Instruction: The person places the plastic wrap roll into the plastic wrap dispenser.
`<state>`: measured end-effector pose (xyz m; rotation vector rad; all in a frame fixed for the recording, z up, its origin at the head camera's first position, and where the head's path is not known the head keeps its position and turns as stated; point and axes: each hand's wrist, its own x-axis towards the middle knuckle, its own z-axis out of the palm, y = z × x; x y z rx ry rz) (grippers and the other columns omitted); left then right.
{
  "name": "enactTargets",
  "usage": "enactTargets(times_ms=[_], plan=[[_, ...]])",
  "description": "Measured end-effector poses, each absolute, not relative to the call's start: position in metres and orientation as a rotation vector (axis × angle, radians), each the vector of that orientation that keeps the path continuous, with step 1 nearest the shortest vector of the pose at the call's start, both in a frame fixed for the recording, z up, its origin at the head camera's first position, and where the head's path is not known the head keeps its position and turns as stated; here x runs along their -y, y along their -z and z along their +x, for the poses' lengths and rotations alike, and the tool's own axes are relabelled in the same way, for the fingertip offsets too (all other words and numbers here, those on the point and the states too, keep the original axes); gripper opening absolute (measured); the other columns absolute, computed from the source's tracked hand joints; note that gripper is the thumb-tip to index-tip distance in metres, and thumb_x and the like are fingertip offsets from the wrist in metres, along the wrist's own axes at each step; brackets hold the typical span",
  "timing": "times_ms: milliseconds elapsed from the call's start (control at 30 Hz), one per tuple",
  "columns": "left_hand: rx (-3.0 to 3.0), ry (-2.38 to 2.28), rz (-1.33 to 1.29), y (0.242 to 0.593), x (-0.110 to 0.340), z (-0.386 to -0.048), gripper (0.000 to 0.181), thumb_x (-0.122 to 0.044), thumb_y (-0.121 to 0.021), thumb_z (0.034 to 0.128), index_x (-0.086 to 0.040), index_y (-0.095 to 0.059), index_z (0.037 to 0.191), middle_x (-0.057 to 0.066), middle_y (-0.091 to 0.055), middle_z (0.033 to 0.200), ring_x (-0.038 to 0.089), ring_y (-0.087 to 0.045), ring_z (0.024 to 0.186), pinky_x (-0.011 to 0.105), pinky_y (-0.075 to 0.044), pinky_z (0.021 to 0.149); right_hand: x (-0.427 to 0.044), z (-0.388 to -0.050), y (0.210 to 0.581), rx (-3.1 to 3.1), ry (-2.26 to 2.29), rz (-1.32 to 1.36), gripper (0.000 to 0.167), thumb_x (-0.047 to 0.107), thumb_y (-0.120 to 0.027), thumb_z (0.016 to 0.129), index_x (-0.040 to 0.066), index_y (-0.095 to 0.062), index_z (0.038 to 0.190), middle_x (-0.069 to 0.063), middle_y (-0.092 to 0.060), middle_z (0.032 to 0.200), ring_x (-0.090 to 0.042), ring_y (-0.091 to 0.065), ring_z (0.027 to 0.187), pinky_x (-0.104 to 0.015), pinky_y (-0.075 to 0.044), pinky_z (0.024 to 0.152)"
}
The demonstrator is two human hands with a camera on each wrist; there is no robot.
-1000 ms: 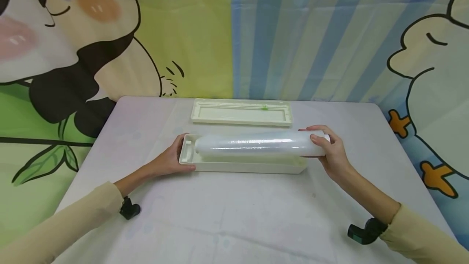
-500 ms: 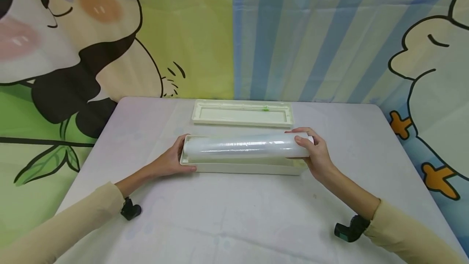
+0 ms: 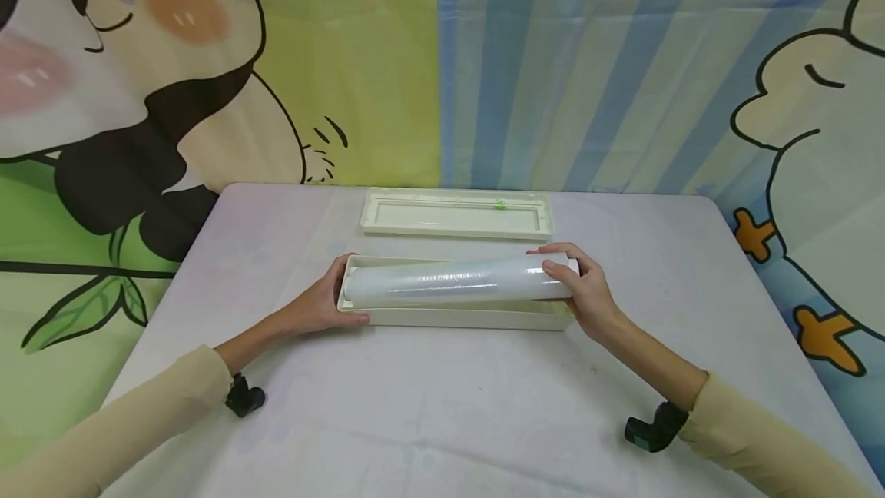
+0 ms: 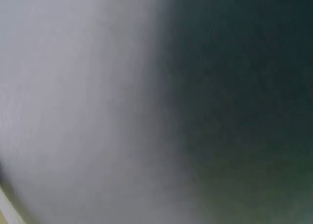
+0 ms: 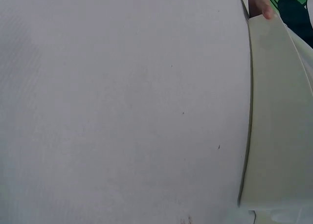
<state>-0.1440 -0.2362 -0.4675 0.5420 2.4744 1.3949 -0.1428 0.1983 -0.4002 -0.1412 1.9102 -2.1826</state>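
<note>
A roll of clear plastic wrap (image 3: pixel 449 281) lies slantwise over a long cream box (image 3: pixel 456 318) in the head view. Its left end is down inside the box, while the right end sits higher, above the box's right end. My right hand (image 3: pixel 586 290) grips that raised end, thumb in front and fingers behind. At the box's left end, my left hand (image 3: pixel 323 302) holds the box, its thumb along the front wall. The right wrist view has the box's outer wall (image 5: pixel 279 116) and part of my left hand (image 5: pixel 259 1). The left wrist view is blurred and dark.
Behind the box lies a cream lid (image 3: pixel 449 219), with a small green piece (image 3: pixel 500 204) on its far rim. A pale cloth covers the table (image 3: pixel 442 406). A printed curtain (image 3: pixel 373 60) with cartoon animals hangs at the back.
My right hand has moved left with the roll, and the roll's left end has come down into the box. My left hand stays at the box's left end.
</note>
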Motion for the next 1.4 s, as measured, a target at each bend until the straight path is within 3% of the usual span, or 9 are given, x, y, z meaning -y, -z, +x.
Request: enactTargets(times_ms=[267, 433, 667, 1400], plan=[[-2.496, -1.368, 0.556, 0.466, 0.238, -0.144, 0.103, -0.024, -0.087, 0.0718, -0.014, -0.019, 0.148, 0.007, -0.044, 0.139, 0.020, -0.046, 0.117, 0.028, -0.041, 0.096, -0.209, -0.155, 0.397, -2.042, 1.916, -0.316, 0.025, 0.016, -0.056, 0.098, 0.020, -0.059, 0.122, 0.005, -0.055, 0.127, -0.011, -0.060, 0.100, -0.024, -0.054, 0.077], [-2.507, -1.357, 0.564, 0.468, 0.239, -0.145, 0.103, -0.024, -0.087, 0.0719, -0.015, -0.019, 0.149, 0.007, -0.044, 0.139, 0.019, -0.046, 0.117, 0.028, -0.041, 0.097, -0.218, -0.166, 0.391, -2.249, 1.539, -0.466, 0.041, 0.019, -0.062, 0.094, 0.015, -0.052, 0.134, -0.009, -0.048, 0.136, -0.021, -0.056, 0.101, -0.029, -0.052, 0.077], [-2.513, -1.361, 0.574, 0.470, 0.241, -0.146, 0.103, -0.026, -0.087, 0.0713, -0.016, -0.019, 0.149, 0.005, -0.045, 0.139, 0.018, -0.047, 0.117, 0.026, -0.040, 0.097, -0.222, -0.172, 0.384, -2.321, 1.320, -0.549, 0.051, 0.020, -0.074, 0.085, 0.016, -0.056, 0.133, -0.015, -0.053, 0.130, -0.027, -0.055, 0.099, -0.033, -0.053, 0.075], [-2.506, -1.331, 0.610, 0.467, 0.240, -0.147, 0.103, -0.026, -0.087, 0.0717, -0.016, -0.019, 0.148, 0.005, -0.046, 0.135, 0.016, -0.049, 0.114, 0.026, -0.042, 0.096, -0.225, -0.173, 0.399, -2.400, 1.219, -0.774, 0.055, 0.018, -0.075, 0.085, 0.014, -0.056, 0.136, -0.016, -0.053, 0.139, -0.020, -0.057, 0.099, -0.027, -0.054, 0.072]])
